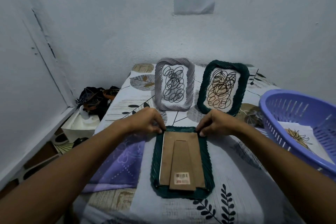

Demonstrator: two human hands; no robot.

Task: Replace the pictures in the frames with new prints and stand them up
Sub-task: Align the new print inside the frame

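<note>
The near frame (181, 162) lies face down so both hands – left (147, 122), right (216, 123) – each grip pinching the backing board's (181, 158) far corners – can work it

Both bare forearms reached from the near corners toward the middle of the scene, converging as they went far. The left hand (145, 121) lay knuckles up, wrist slightly raised, its fingers curled downward with the fingertips (160, 131) bunched in a pinch at its right edge. The right hand (216, 123) mirrored it, knuckles up, fingers bent down and the fingertips (201, 133) pinched together at its left edge. The two hands stood level and apart.
</note>
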